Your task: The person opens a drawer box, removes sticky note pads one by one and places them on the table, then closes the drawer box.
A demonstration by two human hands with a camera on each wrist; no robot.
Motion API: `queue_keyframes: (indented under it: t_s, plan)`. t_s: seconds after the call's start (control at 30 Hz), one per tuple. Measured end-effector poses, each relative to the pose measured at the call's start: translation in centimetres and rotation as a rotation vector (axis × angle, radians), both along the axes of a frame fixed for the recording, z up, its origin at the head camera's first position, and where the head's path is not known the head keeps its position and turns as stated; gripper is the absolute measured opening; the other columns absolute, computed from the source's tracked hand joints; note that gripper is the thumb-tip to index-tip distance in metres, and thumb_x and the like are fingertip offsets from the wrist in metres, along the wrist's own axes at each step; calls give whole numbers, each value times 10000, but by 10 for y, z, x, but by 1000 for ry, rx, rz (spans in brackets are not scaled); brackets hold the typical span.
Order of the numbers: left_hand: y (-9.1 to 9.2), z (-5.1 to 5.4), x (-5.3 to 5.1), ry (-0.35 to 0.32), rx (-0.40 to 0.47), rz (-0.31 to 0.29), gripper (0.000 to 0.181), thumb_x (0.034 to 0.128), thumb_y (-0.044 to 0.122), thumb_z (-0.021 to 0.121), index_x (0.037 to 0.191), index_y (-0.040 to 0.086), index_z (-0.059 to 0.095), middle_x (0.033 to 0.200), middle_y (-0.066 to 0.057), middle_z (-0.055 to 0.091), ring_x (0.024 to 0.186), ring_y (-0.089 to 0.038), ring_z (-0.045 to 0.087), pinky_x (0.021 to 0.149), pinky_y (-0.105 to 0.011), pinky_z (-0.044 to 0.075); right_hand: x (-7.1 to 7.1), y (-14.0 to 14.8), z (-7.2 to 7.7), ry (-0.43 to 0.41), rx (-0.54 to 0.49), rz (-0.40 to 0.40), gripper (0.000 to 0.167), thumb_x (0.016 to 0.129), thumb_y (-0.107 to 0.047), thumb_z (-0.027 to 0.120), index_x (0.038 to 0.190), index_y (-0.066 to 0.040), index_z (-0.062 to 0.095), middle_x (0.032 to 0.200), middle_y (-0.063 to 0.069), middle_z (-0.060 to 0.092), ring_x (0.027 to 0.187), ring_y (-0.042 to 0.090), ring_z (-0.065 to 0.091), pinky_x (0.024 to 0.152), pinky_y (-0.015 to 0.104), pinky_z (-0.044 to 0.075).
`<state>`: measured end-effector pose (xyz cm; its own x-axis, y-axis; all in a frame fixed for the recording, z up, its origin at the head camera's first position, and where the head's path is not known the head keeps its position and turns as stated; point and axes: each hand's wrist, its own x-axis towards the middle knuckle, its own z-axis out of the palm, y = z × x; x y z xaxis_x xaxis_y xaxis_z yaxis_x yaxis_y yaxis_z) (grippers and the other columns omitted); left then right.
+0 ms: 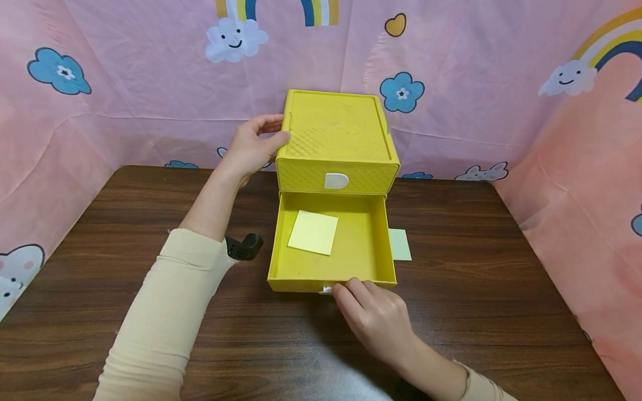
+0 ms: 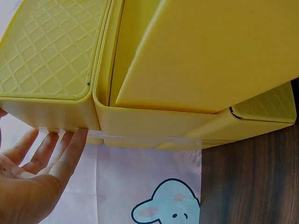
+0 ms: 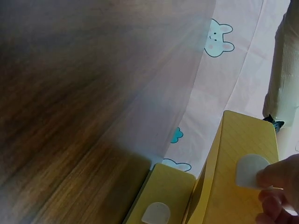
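Note:
A yellow drawer unit (image 1: 341, 125) stands near the back of the table, its middle drawer (image 1: 363, 234) pulled out. Inside that drawer, toward the left, lies a pale yellow square of paper (image 1: 313, 233). My left hand (image 1: 253, 146) rests against the unit's left side, thumb at the top edge; in the left wrist view its fingers (image 2: 70, 158) are fairly straight against the wall. My right hand (image 1: 376, 314) pinches the white drawer handle (image 3: 251, 170), thumb on its face. The top drawer front, with its own white handle (image 1: 336, 180), sits flush.
A pale green paper (image 1: 400, 245) sticks out right of the open drawer, partly hidden by it. Below, a lower drawer with a white handle (image 3: 156, 213) is closed. Patterned pink cloth (image 1: 451, 128) hangs behind and beside the brown wooden table (image 1: 476, 289).

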<state>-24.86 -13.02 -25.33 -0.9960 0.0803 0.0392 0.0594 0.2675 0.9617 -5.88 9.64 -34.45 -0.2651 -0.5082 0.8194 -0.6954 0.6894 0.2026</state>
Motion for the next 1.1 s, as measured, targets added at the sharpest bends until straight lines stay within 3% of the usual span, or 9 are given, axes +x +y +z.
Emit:
queue_keyframes:
  t_s: [0.83, 1.1]
  plan:
    - [1, 0, -1, -3, 8, 1, 499, 900, 257, 574, 1371, 163, 440, 1333, -43, 463, 1074, -180, 540, 802, -256, 525, 9, 2, -3, -4, 24, 22, 280, 945, -84, 451, 724, -95, 623, 622, -42, 482, 440, 54, 378, 370, 86, 150]
    - [0, 0, 0, -3, -10, -3, 506, 903, 271, 569, 1378, 168, 431, 1345, -44, 456, 1069, -183, 543, 792, -249, 522, 11, 3, -9, -23, 32, 22, 259, 936, -81, 452, 749, -94, 630, 639, -35, 495, 452, 75, 419, 350, 115, 207]
